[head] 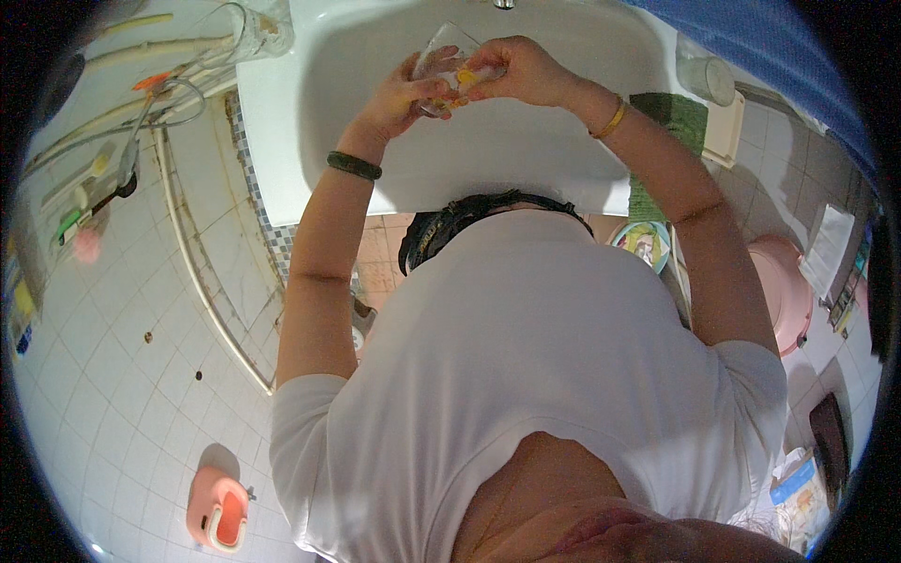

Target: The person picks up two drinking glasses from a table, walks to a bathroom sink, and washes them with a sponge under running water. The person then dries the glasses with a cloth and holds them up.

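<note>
Over the white washbasin (pixel 563 151), my left hand (pixel 405 98) holds a clear, thin-walled container (pixel 449 39), tilted, with its pointed corner away from me. My right hand (pixel 531 70) meets it from the other side, and its thumb and fingers pinch a small yellow-orange piece (pixel 465 76) against or beside the container. More orange bits show low between the hands; whether they are inside the container or part of it, I cannot tell. My fingers hide part of the container. A metal tap (pixel 503 3) juts in at the basin's far edge.
A green towel (pixel 665 127) hangs over the basin's right side, near a clear glass jar (pixel 711 79). Blue cloth (pixel 788 63) hangs at the upper right. A pink tub (pixel 778 288) stands lower right. At left are a shower hose (pixel 190 88) and a wall pipe (pixel 184 253).
</note>
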A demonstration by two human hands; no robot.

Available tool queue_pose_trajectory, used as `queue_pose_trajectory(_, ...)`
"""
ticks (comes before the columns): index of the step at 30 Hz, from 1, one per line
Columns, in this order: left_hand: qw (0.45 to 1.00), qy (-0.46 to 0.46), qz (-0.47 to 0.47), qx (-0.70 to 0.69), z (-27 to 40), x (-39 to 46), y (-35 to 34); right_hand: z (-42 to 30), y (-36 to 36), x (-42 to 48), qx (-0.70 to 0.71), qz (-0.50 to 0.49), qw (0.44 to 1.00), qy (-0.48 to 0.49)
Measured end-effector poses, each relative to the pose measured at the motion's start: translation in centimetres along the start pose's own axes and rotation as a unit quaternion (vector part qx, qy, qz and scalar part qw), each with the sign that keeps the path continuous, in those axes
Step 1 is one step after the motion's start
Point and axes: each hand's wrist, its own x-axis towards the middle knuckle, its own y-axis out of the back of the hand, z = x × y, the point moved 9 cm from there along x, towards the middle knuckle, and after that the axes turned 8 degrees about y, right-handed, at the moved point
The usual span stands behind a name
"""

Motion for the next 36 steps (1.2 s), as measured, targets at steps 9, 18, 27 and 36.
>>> queue_pose_trajectory(9, 0.999, 0.016, -0.013, -0.038, -0.4, 0.7, 0.3, -0.4, 1.8, -0.6, -0.163, 0.139, 0.976, -0.029)
queue_pose_trajectory(18, 0.924, 0.178, -0.181, -0.287, -3.7, -0.3, -2.4, -0.7, -1.9, 0.3, 0.116, -0.177, 0.975, -0.071)
queue_pose_trajectory(27, 0.994, 0.111, 0.01, -0.011, -2.6, 3.1, 2.3, 3.1, -0.1, 0.9, -0.034, -0.09, 0.994, -0.045)
queue_pose_trajectory(36, 0.762, -0.076, 0.226, 0.602, 0.5, 8.7, -0.6, 9.7, 3.4, 0.1, -0.138, 0.104, 0.961, -0.217)
